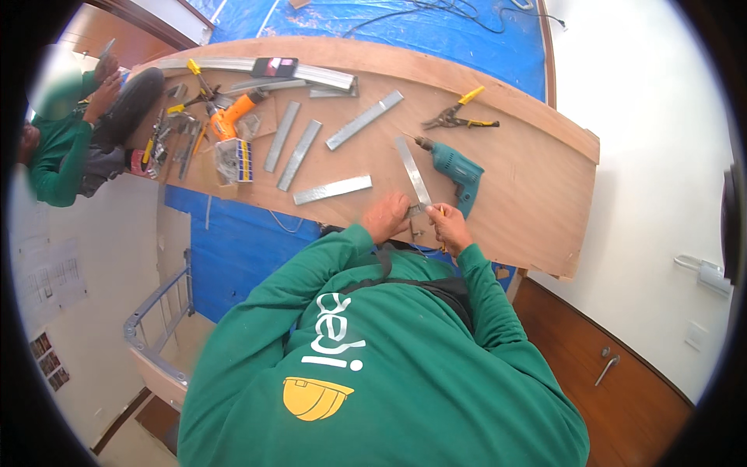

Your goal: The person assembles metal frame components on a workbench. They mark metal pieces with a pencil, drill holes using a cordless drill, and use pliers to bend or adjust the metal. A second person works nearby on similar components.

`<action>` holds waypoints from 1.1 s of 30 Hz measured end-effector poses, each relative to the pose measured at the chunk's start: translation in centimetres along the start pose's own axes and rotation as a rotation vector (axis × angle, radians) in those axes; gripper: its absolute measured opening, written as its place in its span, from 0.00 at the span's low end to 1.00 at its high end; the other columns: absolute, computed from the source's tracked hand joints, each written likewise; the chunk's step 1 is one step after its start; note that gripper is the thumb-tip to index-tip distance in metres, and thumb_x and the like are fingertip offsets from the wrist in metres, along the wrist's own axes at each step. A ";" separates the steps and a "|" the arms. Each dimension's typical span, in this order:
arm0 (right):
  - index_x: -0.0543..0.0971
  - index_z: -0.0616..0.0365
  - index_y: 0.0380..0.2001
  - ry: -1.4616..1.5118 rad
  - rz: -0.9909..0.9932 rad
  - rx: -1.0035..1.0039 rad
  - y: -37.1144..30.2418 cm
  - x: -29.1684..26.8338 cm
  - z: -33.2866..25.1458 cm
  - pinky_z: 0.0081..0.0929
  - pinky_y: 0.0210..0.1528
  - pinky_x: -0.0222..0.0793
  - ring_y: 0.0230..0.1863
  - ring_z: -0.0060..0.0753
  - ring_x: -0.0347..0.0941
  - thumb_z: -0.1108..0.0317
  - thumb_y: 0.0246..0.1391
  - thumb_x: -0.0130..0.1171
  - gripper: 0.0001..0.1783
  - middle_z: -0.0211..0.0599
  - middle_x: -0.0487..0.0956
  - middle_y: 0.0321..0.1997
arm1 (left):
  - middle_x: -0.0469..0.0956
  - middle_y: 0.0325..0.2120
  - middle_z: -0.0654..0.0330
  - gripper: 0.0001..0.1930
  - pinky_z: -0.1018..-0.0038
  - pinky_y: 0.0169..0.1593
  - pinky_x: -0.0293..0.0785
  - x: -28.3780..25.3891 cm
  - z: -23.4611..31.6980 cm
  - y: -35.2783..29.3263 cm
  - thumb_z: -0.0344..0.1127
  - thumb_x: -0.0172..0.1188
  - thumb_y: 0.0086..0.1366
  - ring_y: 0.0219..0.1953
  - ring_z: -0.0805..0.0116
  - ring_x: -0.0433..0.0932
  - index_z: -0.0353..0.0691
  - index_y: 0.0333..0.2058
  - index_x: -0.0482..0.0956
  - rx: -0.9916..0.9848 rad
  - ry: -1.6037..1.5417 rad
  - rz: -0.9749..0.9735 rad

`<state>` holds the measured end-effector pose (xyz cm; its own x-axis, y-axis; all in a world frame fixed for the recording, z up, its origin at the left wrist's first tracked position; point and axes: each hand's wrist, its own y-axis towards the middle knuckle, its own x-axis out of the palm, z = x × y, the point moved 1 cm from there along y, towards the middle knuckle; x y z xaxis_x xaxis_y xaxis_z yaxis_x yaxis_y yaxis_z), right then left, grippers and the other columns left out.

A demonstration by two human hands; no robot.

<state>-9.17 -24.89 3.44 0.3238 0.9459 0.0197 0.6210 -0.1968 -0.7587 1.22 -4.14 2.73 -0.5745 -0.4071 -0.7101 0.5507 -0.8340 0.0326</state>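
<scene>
At the near edge of the wooden workbench, my left hand [387, 218] has its fingers curled beside the lower end of a flat metal strip [413, 170]. What it grips there is too small to make out. Close by on the right, my right hand [450, 226] pinches a thin yellow-orange stick, perhaps a pencil, against the strip's near end. Just beyond that hand a teal corded drill [459, 173] lies on its side, its bit pointing left. To the left rests a short galvanized metal profile [333, 190]. Tin snips [459, 113] with yellow-and-black handles lie farther back.
Several cut metal profiles [299, 155] lie across the plywood bench [529, 187]. Toward the left are an orange drill [230, 116], a box of small hardware [233, 160] and more snips. A co-worker in green [66, 167] sits at the far left. Blue sheeting [311, 19] lies behind.
</scene>
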 end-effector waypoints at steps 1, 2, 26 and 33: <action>0.82 0.57 0.44 0.012 -0.030 -0.015 -0.2 1.0 -0.2 0.20 0.19 0.56 0.19 0.14 0.62 0.57 0.71 0.67 0.14 0.25 0.77 0.30 | 0.75 0.41 0.46 0.16 0.49 0.49 0.77 -1.0 0.0 -0.8 0.35 0.69 0.63 0.46 0.41 0.79 0.37 0.45 0.74 0.006 0.006 -0.010; 0.82 0.57 0.44 0.020 -0.059 -0.032 -0.5 1.9 -0.6 0.20 0.19 0.56 0.19 0.13 0.62 0.57 0.70 0.68 0.14 0.25 0.78 0.30 | 0.75 0.41 0.46 0.16 0.50 0.49 0.77 -1.8 -0.2 -1.4 0.34 0.70 0.63 0.46 0.41 0.79 0.37 0.45 0.74 0.013 0.010 -0.017; 0.79 0.54 0.51 -0.089 -0.151 0.208 5.9 15.6 2.3 0.23 0.24 0.62 0.22 0.15 0.60 0.61 0.77 0.59 0.10 0.27 0.85 0.41 | 0.73 0.58 0.41 0.45 0.49 0.67 0.70 -13.1 -14.9 -11.7 0.52 0.80 0.59 0.62 0.36 0.72 0.37 0.67 0.69 -0.115 -0.043 0.017; 0.82 0.56 0.47 -0.196 -0.093 0.132 7.5 18.9 6.0 0.23 0.24 0.63 0.24 0.18 0.68 0.61 0.74 0.61 0.11 0.29 0.86 0.38 | 0.70 0.62 0.39 0.53 0.47 0.70 0.67 -10.9 -16.5 -11.6 0.52 0.83 0.55 0.65 0.35 0.69 0.35 0.71 0.63 -0.032 -0.062 -0.068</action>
<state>-2.67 -6.89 -5.82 0.1169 0.9929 -0.0234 0.5392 -0.0832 -0.8381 11.07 16.06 -1.54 -0.6471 -0.3732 -0.6648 0.5279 -0.8484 -0.0376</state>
